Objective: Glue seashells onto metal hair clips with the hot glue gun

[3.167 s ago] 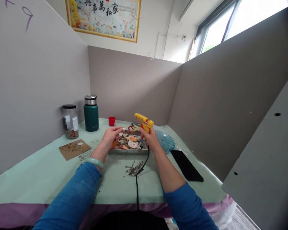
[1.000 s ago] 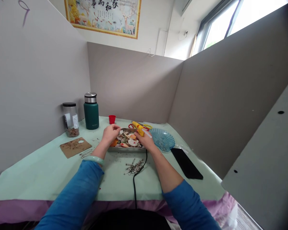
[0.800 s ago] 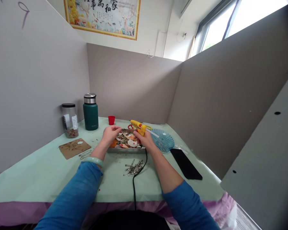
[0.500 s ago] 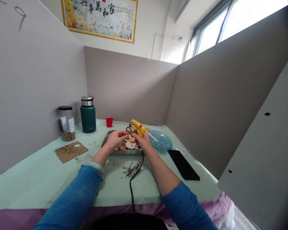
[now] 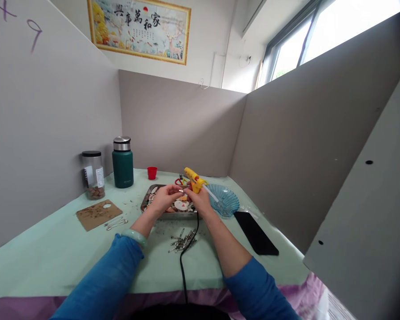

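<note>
A yellow hot glue gun (image 5: 194, 178) is gripped in my right hand (image 5: 199, 200), its clear glue stick slanting out of the back and its black cord running down toward me. My left hand (image 5: 166, 198) pinches a small pale piece, too small to name, close to the right fingertips. Both hands are over a metal tray (image 5: 178, 216) of colourful flat cutouts, among them a white one (image 5: 181, 206). A pile of metal safety pins (image 5: 183, 242) lies in front of the tray, beside the cord.
A blue shell-shaped dish (image 5: 229, 202) and a black phone-like slab (image 5: 256, 233) lie right. To the left are a brown card (image 5: 98, 215), larger pins (image 5: 116, 223), a clear jar (image 5: 95, 180) and a green flask (image 5: 122, 166). A red cup (image 5: 152, 173) stands behind; grey partitions (image 5: 183, 126) surround the table.
The view has tilted up slightly, so things sit lower in the picture. My left fingertips have come closer to the right ones, and a small pale piece now shows between them.
</note>
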The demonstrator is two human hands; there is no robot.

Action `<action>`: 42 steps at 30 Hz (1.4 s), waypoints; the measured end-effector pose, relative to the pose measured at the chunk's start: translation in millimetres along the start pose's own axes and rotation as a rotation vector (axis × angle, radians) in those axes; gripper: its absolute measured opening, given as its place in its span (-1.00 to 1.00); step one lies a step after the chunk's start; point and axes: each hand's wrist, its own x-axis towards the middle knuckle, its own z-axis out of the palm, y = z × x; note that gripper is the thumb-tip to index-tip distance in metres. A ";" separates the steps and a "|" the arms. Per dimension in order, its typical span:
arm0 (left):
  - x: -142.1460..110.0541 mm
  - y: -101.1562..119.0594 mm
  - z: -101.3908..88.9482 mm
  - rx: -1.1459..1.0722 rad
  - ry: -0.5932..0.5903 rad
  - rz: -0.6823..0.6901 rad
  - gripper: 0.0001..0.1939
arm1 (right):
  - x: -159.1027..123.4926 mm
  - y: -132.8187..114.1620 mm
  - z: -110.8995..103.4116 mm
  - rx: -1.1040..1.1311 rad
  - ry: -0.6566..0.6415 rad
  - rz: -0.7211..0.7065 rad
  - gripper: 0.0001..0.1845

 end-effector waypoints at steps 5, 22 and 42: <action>-0.2 0.7 0.3 -0.036 0.008 -0.016 -0.70 | -0.4 0.3 2.8 0.013 0.036 -0.020 -0.63; 22.1 -18.7 -25.5 -0.166 0.204 -0.058 -0.65 | -3.8 -5.9 -7.9 -0.008 -0.172 0.104 -0.55; 22.8 -16.8 -43.3 -0.172 0.316 -0.020 -0.53 | -3.2 -21.8 -32.6 -0.148 -0.309 0.190 -0.55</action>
